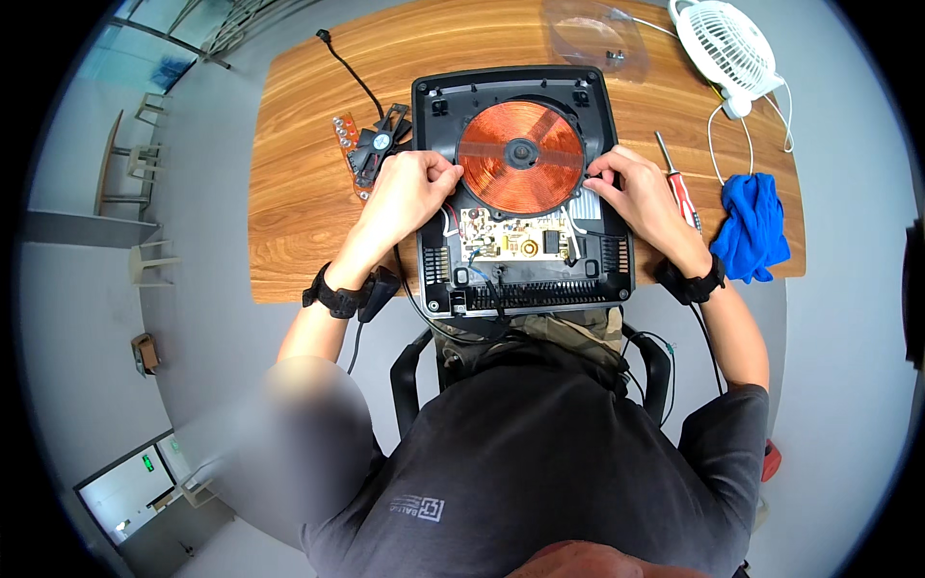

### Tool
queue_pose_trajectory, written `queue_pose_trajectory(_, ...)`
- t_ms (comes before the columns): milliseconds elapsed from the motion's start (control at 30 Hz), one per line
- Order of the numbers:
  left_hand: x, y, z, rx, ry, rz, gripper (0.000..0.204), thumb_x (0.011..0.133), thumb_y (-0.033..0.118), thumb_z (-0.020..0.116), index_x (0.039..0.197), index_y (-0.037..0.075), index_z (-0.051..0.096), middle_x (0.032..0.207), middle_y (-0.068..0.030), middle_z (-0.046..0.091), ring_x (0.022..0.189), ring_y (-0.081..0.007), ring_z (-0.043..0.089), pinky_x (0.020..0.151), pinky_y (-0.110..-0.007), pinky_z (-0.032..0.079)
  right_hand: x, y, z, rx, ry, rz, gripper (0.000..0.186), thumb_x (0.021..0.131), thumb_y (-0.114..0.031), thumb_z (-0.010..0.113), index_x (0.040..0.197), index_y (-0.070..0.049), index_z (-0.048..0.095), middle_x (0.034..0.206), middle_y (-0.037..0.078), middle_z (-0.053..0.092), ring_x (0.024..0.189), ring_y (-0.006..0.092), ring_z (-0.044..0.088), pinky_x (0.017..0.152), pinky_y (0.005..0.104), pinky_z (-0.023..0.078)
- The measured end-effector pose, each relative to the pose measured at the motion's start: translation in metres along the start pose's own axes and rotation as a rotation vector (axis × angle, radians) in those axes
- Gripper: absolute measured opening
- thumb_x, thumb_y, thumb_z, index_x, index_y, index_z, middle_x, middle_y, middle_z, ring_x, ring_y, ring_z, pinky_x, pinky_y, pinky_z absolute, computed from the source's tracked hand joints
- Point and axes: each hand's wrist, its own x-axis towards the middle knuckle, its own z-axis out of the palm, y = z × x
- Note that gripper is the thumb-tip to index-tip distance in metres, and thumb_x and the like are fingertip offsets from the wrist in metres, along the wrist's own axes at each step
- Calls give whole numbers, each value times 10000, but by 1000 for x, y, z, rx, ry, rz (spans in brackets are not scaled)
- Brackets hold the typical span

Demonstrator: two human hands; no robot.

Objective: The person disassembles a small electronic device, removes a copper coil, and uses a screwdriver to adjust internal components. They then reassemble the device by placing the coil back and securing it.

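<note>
An opened induction cooker housing (496, 87) lies on the table in front of me. A round copper induction coil (491, 173) sits in its upper part, and a tan circuit board (501, 238) shows below the coil. My left hand (416, 188) pinches the coil's left rim between thumb and fingers. On the opposite side, my right hand (631, 188) has its fingers closed at the right rim. Wires run beside the board near both hands. The fingertips partly cover the coil's edges.
Left of the housing lie a black fan (378, 143), an orange panel (344, 135) and a black plug cable (352, 72). At right are a red-handled screwdriver (678, 188), a blue cloth (752, 226) and a white desk fan (723, 48). A clear plastic piece (583, 43) lies at the back.
</note>
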Motion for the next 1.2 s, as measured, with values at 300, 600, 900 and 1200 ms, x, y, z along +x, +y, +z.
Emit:
queue_pose_trajectory(300, 14, -10, 12, 67, 87, -13, 370, 934, 282, 765, 1081, -55, 718, 733, -137, 695, 700, -285, 704, 696, -404, 537, 3, -9, 4, -48, 68, -52, 156, 898, -147, 766, 992, -29, 728, 860, 101, 632, 792, 310, 644, 715, 409, 508)
queue_pose_trajectory(600, 24, -18, 12, -181, 39, -137, 183, 1007, 169, 724, 1038, -5, 678, 804, 35, 649, 703, -39, 557, 636, -229, 465, 8, -4, 3, -17, 54, -115, 170, 917, -178, 754, 999, -32, 728, 845, 83, 621, 797, 300, 642, 713, 415, 505)
queue_pose_trajectory(900, 46, -39, 19, -253, 96, -29, 261, 980, 210, 759, 1079, -24, 698, 858, 6, 683, 771, -57, 580, 702, -249, 494, 10, -2, 5, -72, 52, -127, 162, 921, -190, 756, 983, -47, 715, 859, 75, 626, 800, 289, 650, 704, 406, 514)
queue_pose_trajectory(1200, 51, -26, 16, -334, 67, 26, 288, 974, 176, 765, 1152, -42, 708, 896, 59, 603, 808, -45, 515, 734, -213, 457, 7, 3, 10, -145, 81, -136, 164, 909, -195, 764, 980, -71, 682, 867, 63, 623, 797, 290, 656, 676, 415, 511)
